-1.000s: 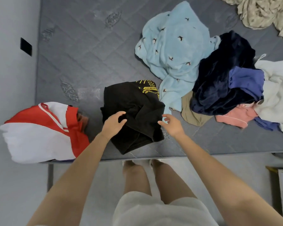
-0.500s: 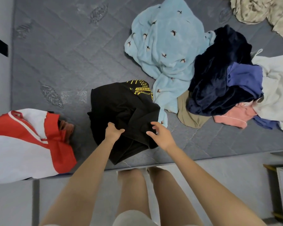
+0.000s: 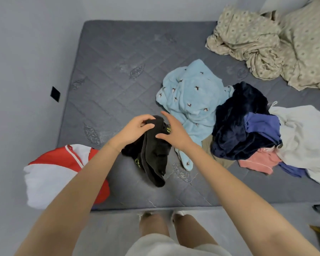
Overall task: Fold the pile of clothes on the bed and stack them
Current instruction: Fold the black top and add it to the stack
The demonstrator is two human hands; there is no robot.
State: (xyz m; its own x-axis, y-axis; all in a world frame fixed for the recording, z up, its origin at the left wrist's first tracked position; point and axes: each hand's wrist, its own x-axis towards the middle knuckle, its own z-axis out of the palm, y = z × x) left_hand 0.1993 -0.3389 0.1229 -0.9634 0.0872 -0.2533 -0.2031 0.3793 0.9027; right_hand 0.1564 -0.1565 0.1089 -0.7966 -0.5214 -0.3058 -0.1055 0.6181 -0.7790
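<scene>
A black garment with yellow print (image 3: 153, 156) hangs bunched above the grey mattress (image 3: 109, 74), its lower end touching the bed. My left hand (image 3: 135, 129) grips its top edge. My right hand (image 3: 172, 132) holds the cloth beside it, thumb pinched against the fabric and fingers raised. To the right lies the unfolded pile: a light blue patterned garment (image 3: 190, 100), a dark navy one (image 3: 236, 119), a purple one (image 3: 260, 124), a pink one (image 3: 259, 159) and a white one (image 3: 303, 137). A folded red and white garment (image 3: 52, 174) rests at the bed's near left corner.
A crumpled beige patterned sheet (image 3: 262, 43) covers the far right of the bed. A tan cloth (image 3: 207, 145) peeks from under the pile. A grey wall (image 3: 26, 71) runs along the bed's left side. My legs stand at the bed's near edge.
Both hands have lifted the black garment off the mattress, so it now hangs bunched instead of lying spread. The view has tilted up and shows more of the bed.
</scene>
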